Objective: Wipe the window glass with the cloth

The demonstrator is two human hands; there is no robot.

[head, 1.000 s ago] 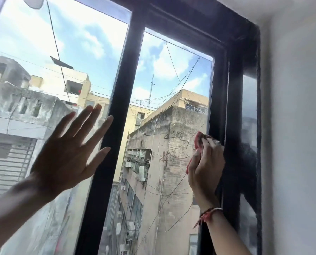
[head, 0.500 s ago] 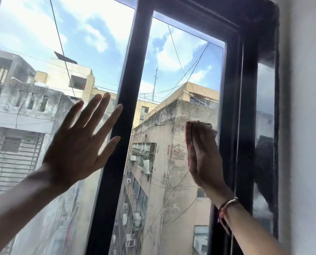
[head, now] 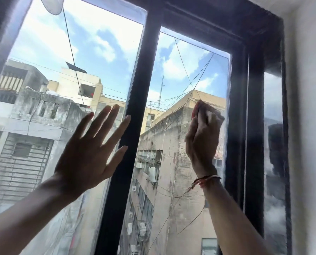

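Window glass [head: 190, 70]: right hand [head: 202, 138] presses cloth [head: 215, 115]; left hand [head: 91, 150] flat

No readable txt, labels, nos. or signs anywhere; bldgs outside too blurred to tell.

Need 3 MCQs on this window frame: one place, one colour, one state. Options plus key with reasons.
1. Where does the right hand work?
A. Left pane
B. Right pane, near its right edge
C. On the wall

2. What colour is the window frame?
A. White
B. Black
C. Red

3. How is the left hand?
A. Open, fingers spread, holding nothing
B. Fisted on a cloth
C. Out of view

Key:
1 B, the hand presses the cloth beside the right frame.
2 B, the bars read dark black.
3 A, the palm lies flat toward the left pane.
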